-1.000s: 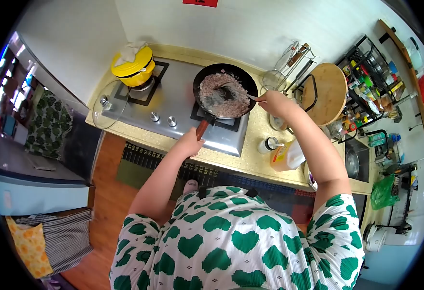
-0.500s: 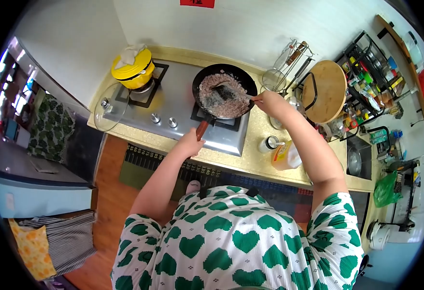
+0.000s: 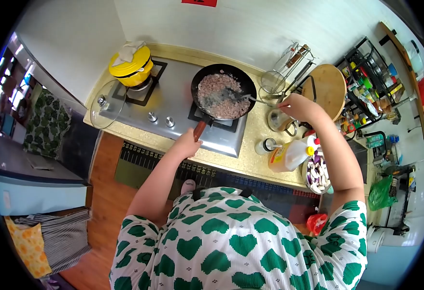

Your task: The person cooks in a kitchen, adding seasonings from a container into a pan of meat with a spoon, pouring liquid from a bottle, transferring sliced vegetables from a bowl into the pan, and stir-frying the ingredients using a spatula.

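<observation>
On the floor mat (image 3: 135, 170), white numbers run along a black strip (image 3: 147, 152), climbing in 5s from left to right. Toward the left end 70 and 75 can be made out, and the row finishes at 150 on the right; the left forearm (image 3: 160, 178) covers its middle. The red sign (image 3: 200, 2) on the wall bears black writing, cut off by the top edge. Print on the jug's label (image 3: 276, 157) and the rack's packets (image 3: 368, 103) is too small to read.

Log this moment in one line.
left hand: grip on pan handle | right hand: grip on spatula, tip in minced meat | yellow pot: left burner
</observation>
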`<state>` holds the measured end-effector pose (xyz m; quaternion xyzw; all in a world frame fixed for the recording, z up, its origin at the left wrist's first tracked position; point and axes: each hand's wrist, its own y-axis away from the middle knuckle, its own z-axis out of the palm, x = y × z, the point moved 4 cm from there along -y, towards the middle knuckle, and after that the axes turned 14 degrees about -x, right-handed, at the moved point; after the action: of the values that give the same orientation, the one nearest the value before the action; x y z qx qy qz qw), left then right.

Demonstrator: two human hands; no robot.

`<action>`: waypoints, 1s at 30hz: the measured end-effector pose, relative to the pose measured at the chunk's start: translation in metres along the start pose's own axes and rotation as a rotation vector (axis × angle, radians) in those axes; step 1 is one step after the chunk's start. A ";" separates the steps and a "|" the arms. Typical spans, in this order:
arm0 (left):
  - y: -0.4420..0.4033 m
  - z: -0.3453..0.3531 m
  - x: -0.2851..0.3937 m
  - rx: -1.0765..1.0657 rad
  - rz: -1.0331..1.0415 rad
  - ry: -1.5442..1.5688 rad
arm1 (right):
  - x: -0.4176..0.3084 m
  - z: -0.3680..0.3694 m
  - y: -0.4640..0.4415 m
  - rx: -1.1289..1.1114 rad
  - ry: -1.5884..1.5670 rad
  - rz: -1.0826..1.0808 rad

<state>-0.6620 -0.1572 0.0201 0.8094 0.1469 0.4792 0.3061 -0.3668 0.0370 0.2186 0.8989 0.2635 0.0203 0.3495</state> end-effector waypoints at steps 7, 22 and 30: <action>-0.003 -0.001 -0.002 -0.016 0.006 0.021 | -0.008 0.029 -0.086 0.226 -0.129 -0.092; -0.002 -0.001 -0.004 0.011 0.012 -0.038 | -0.070 0.005 -0.011 0.194 0.284 -0.208; -0.001 0.000 -0.001 0.004 0.033 -0.042 | -0.092 0.016 -0.063 0.415 0.534 -0.213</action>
<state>-0.6628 -0.1571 0.0189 0.8222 0.1279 0.4668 0.2994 -0.4711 0.0212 0.1797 0.8812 0.4365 0.1639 0.0783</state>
